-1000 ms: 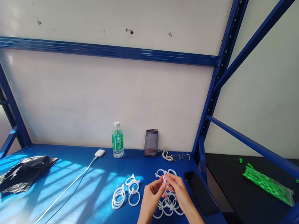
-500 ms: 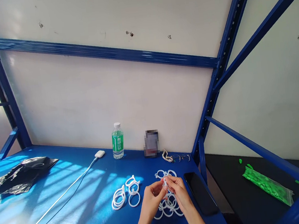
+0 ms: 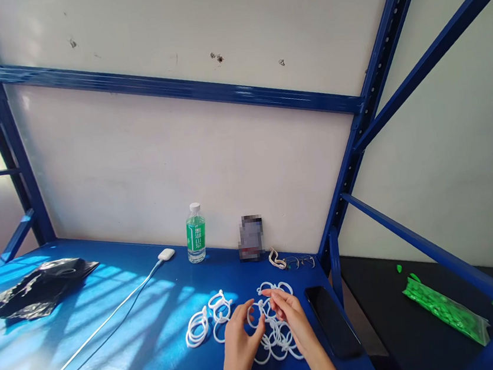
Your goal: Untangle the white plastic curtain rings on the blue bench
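Many white rings (image 3: 283, 341) lie bunched on the counter (image 3: 160, 361), between the hands and just on the near side of the fingertips, overlapping and, by the look of them, hooked together into one web. From where I stand, that much seems done. Beyond the left hand (image 3: 240, 340), to its left, sit two smaller lots apart from the web: a stack of rings (image 3: 193, 338) and a short joined group (image 3: 221, 314). I'd judge those are left to add, so the work looks well on but unfinished.

The left hand is opened in a curve, thumb and forefinger apart with a ring showing in the gap; whether it touches that ring I can't tell. The right hand (image 3: 291, 313) reaches over the web's far part, forefinger stretched out, other fingers curled; whether it pinches anything is hidden.
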`<state>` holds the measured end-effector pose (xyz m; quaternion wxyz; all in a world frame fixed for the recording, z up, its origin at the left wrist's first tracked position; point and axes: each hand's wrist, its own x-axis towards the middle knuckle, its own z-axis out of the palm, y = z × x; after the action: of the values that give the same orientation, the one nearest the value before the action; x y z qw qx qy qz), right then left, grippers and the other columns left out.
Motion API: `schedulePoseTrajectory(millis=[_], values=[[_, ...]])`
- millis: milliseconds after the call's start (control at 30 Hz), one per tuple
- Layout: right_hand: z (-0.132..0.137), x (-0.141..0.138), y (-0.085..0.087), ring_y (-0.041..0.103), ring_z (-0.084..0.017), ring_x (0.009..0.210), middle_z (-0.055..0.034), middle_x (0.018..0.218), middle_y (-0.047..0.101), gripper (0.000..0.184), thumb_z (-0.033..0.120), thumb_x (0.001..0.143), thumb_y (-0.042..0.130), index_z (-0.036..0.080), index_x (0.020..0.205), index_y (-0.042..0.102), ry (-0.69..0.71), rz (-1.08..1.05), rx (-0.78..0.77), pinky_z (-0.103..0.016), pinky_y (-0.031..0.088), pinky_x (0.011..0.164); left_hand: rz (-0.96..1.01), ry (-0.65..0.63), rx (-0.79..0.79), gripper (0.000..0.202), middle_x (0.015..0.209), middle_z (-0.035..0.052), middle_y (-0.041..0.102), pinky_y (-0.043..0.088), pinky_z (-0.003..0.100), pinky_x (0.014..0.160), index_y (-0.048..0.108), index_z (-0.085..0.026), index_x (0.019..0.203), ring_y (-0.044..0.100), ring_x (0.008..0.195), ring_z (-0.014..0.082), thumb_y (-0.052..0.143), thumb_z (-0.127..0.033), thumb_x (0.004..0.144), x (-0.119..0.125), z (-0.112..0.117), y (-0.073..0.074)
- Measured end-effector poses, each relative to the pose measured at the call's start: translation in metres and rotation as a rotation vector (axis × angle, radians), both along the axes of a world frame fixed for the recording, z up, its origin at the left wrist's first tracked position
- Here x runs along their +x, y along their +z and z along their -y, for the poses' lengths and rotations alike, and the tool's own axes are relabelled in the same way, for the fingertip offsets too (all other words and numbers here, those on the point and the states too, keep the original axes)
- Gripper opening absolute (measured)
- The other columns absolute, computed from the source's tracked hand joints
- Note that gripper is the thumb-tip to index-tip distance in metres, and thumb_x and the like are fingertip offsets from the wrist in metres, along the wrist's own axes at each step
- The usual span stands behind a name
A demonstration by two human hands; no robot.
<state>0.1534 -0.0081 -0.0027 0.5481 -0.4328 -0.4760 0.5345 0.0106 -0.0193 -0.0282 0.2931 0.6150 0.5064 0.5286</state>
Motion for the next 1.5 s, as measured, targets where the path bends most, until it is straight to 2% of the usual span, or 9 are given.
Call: schedulePoseTrajectory(millis=[167, 300, 433, 567, 867, 1033, 1167, 1333, 1500], values=[[0.001, 0.002, 0.003, 0.033, -0.008, 0.051, 0.0003, 0.064, 0.049, 0.035, 0.048, 0.072, 0.069, 0.017, 0.087, 0.073, -0.013, -0.019, -0.001, -0.020, 0.024, 0.046, -0.243, 0.331, 0.093, 0.039, 0.108, 0.0127, 0.061, 0.048, 0.040, 0.086, 0.064, -0.016, 0.106, 0.059, 0.099, 0.0284, 0.049, -0.042, 0.081, -0.027, 0.003, -0.015], [0.002, 0.001, 0.003, 0.033, -0.007, 0.053, 0.0006, 0.065, 0.048, 0.034, 0.046, 0.071, 0.070, 0.017, 0.087, 0.073, 0.004, -0.025, -0.029, -0.020, 0.025, 0.048, -0.486, 0.463, 0.089, 0.038, 0.102, 0.0143, 0.059, 0.044, 0.041, 0.087, 0.064, -0.012, 0.106, 0.055, 0.101, 0.0304, 0.048, -0.036, 0.082, -0.041, 0.002, -0.022], [0.002, 0.001, 0.003, 0.033, -0.007, 0.053, 0.0006, 0.065, 0.048, 0.033, 0.045, 0.069, 0.072, 0.017, 0.086, 0.073, 0.006, -0.038, -0.050, -0.020, 0.024, 0.048, -0.673, 0.564, -0.035, 0.030, 0.105, 0.0141, 0.058, 0.042, 0.042, 0.082, 0.066, -0.013, 0.100, 0.051, 0.105, 0.0314, 0.051, -0.032, 0.082, -0.039, 0.004, -0.022], [0.002, 0.001, 0.003, 0.033, -0.007, 0.053, 0.0002, 0.065, 0.049, 0.032, 0.045, 0.069, 0.073, 0.017, 0.085, 0.072, 0.002, -0.059, -0.053, -0.020, 0.023, 0.047, -0.752, 0.622, -0.163, 0.024, 0.112, 0.0138, 0.053, 0.039, 0.044, 0.080, 0.066, -0.017, 0.093, 0.047, 0.111, 0.0316, 0.051, -0.031, 0.082, -0.032, 0.008, -0.015], [-0.001, 0.004, -0.001, 0.035, -0.007, 0.051, 0.0005, 0.064, 0.050, 0.031, 0.044, 0.071, 0.070, 0.017, 0.087, 0.072, 0.007, -0.026, -0.025, -0.020, 0.025, 0.047, -0.787, 0.621, -0.181, 0.024, 0.114, 0.0128, 0.050, 0.037, 0.043, 0.080, 0.065, -0.019, 0.099, 0.047, 0.107, 0.0293, 0.050, -0.030, 0.084, -0.033, 0.010, -0.013], [-0.004, 0.006, -0.008, 0.052, -0.017, 0.064, -0.0054, 0.076, 0.061, 0.030, 0.044, 0.080, 0.058, 0.019, 0.090, 0.071, -0.141, 0.315, 0.118, -0.026, 0.039, 0.054, -0.778, 0.623, -0.183, 0.026, 0.110, 0.0123, 0.051, 0.038, 0.043, 0.079, 0.065, -0.019, 0.102, 0.048, 0.106, 0.0292, 0.052, -0.032, 0.084, -0.032, 0.010, -0.015], [-0.004, 0.003, -0.015, 0.054, -0.028, 0.102, -0.0089, 0.105, 0.064, 0.028, 0.033, 0.087, 0.047, 0.022, 0.101, 0.069, -0.332, 0.793, 0.361, -0.041, 0.045, 0.086, -0.768, 0.621, -0.169, 0.027, 0.111, 0.0129, 0.050, 0.039, 0.043, 0.078, 0.065, -0.019, 0.103, 0.050, 0.104, 0.0292, 0.054, -0.035, 0.084, -0.032, 0.009, -0.016], [-0.005, -0.003, -0.026, 0.043, -0.031, 0.124, -0.0066, 0.126, 0.058, 0.029, 0.027, 0.090, 0.043, 0.024, 0.106, 0.068, -0.213, 1.167, 0.391, -0.052, 0.033, 0.103, -0.726, 0.637, -0.085, 0.027, 0.111, 0.0134, 0.052, 0.040, 0.045, 0.080, 0.065, -0.019, 0.103, 0.050, 0.106, 0.0311, 0.054, -0.034, 0.083, -0.030, 0.009, -0.014], [-0.008, -0.005, -0.031, 0.047, -0.031, 0.121, -0.0086, 0.117, 0.064, 0.031, 0.022, 0.092, 0.041, 0.021, 0.105, 0.069, -0.149, 1.242, 0.393, -0.052, 0.028, 0.105, -0.629, 0.570, 0.082, 0.024, 0.108, 0.0136, 0.054, 0.042, 0.046, 0.079, 0.067, -0.018, 0.097, 0.051, 0.104, 0.0319, 0.051, -0.029, 0.084, -0.024, 0.007, -0.013]])
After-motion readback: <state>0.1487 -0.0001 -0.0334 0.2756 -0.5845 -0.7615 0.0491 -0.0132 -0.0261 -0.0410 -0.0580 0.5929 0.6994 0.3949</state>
